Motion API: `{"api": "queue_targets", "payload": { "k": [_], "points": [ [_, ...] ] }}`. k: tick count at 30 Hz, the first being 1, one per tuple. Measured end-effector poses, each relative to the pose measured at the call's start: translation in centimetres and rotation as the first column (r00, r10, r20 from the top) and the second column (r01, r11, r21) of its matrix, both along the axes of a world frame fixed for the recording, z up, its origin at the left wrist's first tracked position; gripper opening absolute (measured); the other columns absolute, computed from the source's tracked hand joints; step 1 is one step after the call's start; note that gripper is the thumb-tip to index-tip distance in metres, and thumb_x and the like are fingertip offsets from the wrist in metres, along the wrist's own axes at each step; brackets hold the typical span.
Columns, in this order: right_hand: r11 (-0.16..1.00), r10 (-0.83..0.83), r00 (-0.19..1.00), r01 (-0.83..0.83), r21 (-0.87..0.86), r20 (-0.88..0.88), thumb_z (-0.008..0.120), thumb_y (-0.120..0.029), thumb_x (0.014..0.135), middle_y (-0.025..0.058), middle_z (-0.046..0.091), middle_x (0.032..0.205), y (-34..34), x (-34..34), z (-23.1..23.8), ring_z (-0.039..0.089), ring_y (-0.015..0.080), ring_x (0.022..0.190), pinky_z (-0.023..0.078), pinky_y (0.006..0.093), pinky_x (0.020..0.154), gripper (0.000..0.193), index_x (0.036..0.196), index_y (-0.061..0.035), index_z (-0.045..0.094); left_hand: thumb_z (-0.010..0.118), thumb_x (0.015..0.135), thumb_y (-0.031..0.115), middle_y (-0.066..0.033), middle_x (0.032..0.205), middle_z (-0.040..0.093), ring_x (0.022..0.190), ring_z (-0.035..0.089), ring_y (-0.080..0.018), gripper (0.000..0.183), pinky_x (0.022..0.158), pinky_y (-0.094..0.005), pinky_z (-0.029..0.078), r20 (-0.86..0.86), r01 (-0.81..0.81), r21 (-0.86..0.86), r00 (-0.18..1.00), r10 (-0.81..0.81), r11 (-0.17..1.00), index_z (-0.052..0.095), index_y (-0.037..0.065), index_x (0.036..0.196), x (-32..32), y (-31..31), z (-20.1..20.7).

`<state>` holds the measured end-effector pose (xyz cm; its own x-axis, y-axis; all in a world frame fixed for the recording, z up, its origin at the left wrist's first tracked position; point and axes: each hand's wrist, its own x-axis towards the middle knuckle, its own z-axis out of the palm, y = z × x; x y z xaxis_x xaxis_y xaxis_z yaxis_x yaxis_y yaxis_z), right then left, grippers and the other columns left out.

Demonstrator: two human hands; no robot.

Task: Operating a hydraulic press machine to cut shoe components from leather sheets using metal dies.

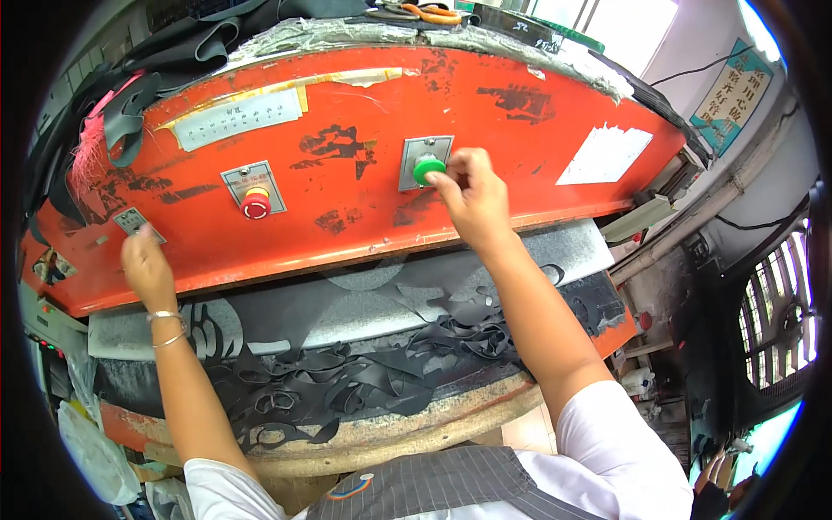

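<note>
Against the red front panel of a large machine (485, 208), my right hand (475, 195) is closed, with its thumb at the rim of a round green push button (429, 168). My left hand (149, 269), a bracelet at its wrist, is curled just below a small metal control plate (132, 218). Its fingertips meet the plate's lower edge, and whatever lies under them is hidden. Between the hands a red emergency-stop button (256, 204) stands out untouched. Under the panel, a dark cut sheet (286, 303) lies on a pale board (329, 325).
Tangled dark offcuts (373, 381) cover the machine's near ledge. More dark strips (165, 52) drape over its top left, near a pink tassel (91, 143). Orange-handled scissors (429, 13) rest on top. A clear plastic bag (95, 455) hangs at the lower left.
</note>
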<state>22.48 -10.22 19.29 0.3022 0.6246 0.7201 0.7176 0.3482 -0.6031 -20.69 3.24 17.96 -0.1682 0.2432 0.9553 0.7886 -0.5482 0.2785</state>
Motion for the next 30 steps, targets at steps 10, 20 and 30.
{"api": "queue_targets", "payload": {
  "k": [10, 20, 30],
  "points": [
    [0.750, 0.411, 0.906, -0.272, -0.603, 0.102, 0.075, -0.034, 0.080, 0.0145, 0.063, 0.088, -12.8, -3.3, -6.9, 0.062, 0.0342, 0.080, 0.050, 0.0423, 0.070, 0.034, 0.094, -0.0052, 0.062, 0.062, 0.088, 0.017, -0.0160, 0.067, 0.052, 0.061, 0.050, -0.0343, 0.025, 0.056, -0.0437, 0.040, -0.044, 0.305, -0.762, 0.856, -0.515, 0.572, 0.055, 0.003, 0.069, 4.6, -17.5, -6.1],
    [0.681, 0.611, 0.700, -0.228, -0.695, 0.369, 0.076, -0.032, 0.069, 0.0061, 0.061, 0.095, -25.0, -9.2, -12.8, 0.058, 0.0248, 0.092, 0.050, 0.0356, 0.079, 0.050, 0.110, -0.0054, 0.062, 0.069, 0.080, 0.021, -0.0064, 0.070, 0.060, 0.070, 0.059, -0.0276, 0.013, 0.064, -0.0391, 0.050, -0.058, 0.292, -0.887, 0.699, -0.713, 0.358, 0.071, 0.011, 0.072, 11.0, -31.6, -10.3],
    [0.591, 0.729, 0.635, -0.392, -0.705, 0.258, 0.072, -0.023, 0.066, 0.0101, 0.062, 0.083, -22.0, -6.7, -12.5, 0.060, 0.0273, 0.084, 0.052, 0.0372, 0.072, 0.030, 0.089, -0.0041, 0.065, 0.072, 0.075, 0.022, -0.0087, 0.067, 0.061, 0.066, 0.060, -0.0299, 0.016, 0.062, -0.0388, 0.050, -0.022, 0.233, -0.947, 0.642, -0.766, 0.222, 0.073, 0.009, 0.069, 11.6, -29.0, -9.6]
  ]
}}
